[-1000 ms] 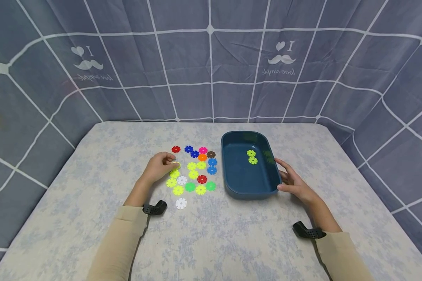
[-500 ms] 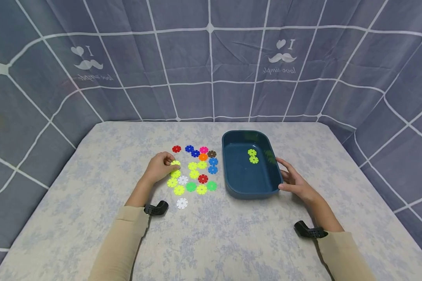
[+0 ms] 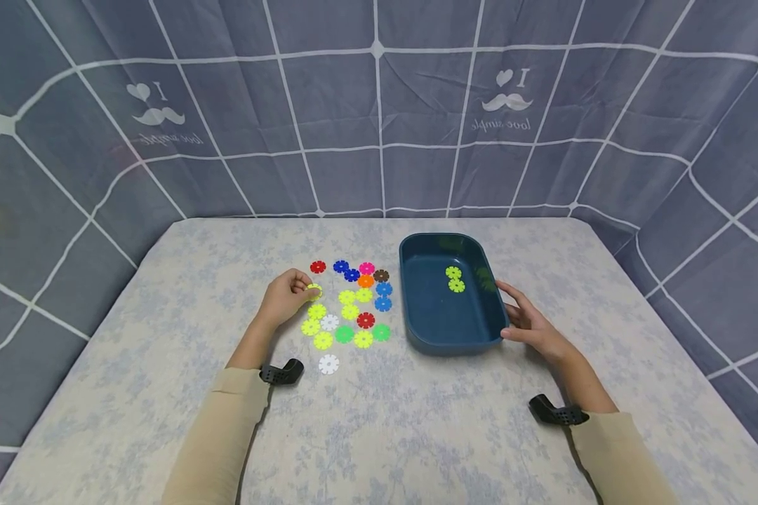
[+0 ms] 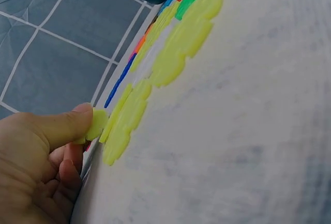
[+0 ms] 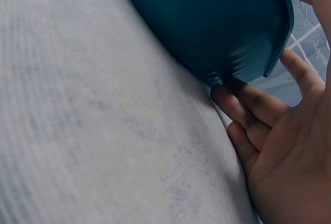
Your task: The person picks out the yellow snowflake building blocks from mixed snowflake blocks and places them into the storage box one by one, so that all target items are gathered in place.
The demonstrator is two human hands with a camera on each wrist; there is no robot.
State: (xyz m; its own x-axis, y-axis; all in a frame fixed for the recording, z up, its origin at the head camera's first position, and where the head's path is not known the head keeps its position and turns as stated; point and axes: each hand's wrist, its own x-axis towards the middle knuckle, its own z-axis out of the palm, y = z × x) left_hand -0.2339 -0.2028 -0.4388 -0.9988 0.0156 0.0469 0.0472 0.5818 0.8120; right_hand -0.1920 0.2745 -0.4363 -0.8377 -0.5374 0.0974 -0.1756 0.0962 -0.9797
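Note:
My left hand (image 3: 282,299) pinches a yellow snowflake disc (image 4: 97,124) between thumb and fingers, at the left side of the spread pieces. Just below it on the table lie more yellow snowflake discs (image 3: 317,311), seen nearly edge-on in the left wrist view. At the right of the pieces stands a dark teal plastic bin (image 3: 439,322), with two yellow discs (image 3: 455,279) on its floor. My right hand (image 3: 533,328) touches the bin's right side, its fingers spread and loosely bent. In the right wrist view several fingertips rest against the bin's outer wall.
Red (image 3: 366,320), green (image 3: 344,334), light blue (image 3: 383,304), dark blue, pink, orange, brown and white discs lie flat left of the bin. One white disc (image 3: 328,364) sits nearer the front. A grey gridded curtain (image 3: 328,105) hangs behind the cloth-covered table (image 3: 417,435).
My left hand has lifted slightly with the yellow disc, which now stands apart from the disc below it. My right hand stays at the bin.

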